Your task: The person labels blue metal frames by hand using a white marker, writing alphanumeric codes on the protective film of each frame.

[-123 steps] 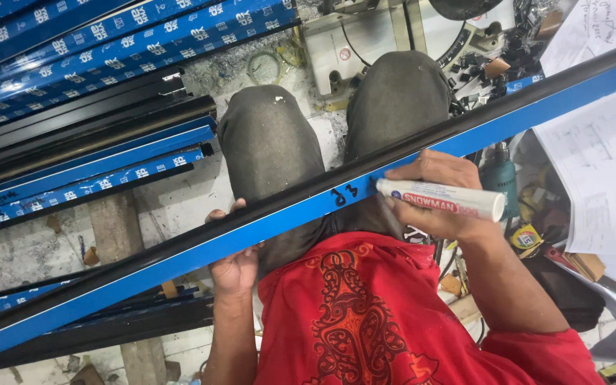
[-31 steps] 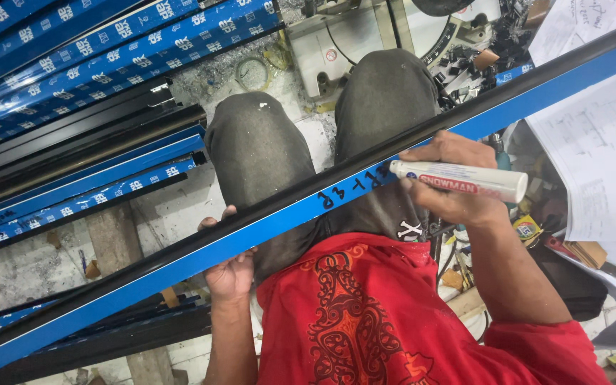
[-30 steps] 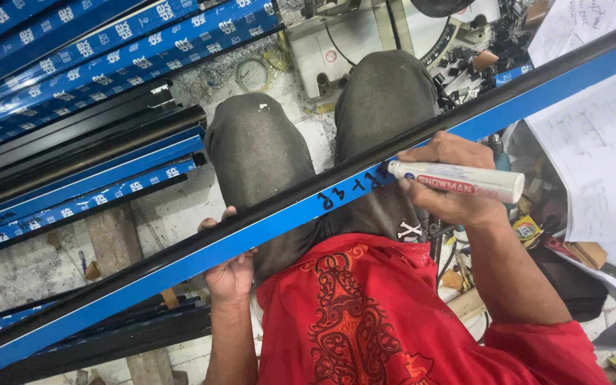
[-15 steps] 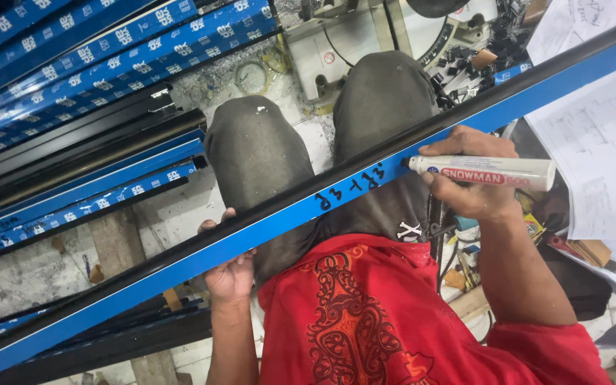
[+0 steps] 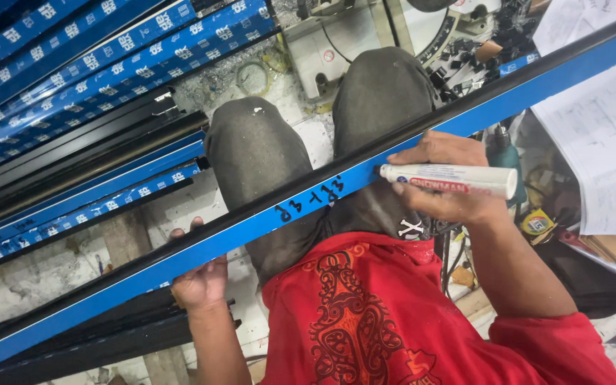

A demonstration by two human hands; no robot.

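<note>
Since the earlier pictures, the marker (image 5: 449,180) has travelled further right along the blue bar (image 5: 251,222), and more black handwriting (image 5: 311,199) now stands on the bar's face, to the left of the tip.

Nearest to the camera is the red shirt (image 5: 386,321) of the person. Just beyond it, the left hand (image 5: 197,281) grips the lower edge of the bar from below, fingers curled around it. The right hand (image 5: 443,187) is closed around the white marker, which lies almost level, its tip touching the bar just right of the last written sign. The bar crosses the picture on a slant, resting over the knees (image 5: 322,142), which are in grey trousers.

To write well here, I judge the left hand should keep the bar from sliding or rolling while the tip presses lightly and evenly, so the ink does not smear; the right hand should not drag over the fresh marks.

Further off, a stack of blue bars (image 5: 108,71) lies on the floor at the left, and paper drawings (image 5: 600,121) lie at the right. A machine (image 5: 365,28) stands beyond the knees.
</note>
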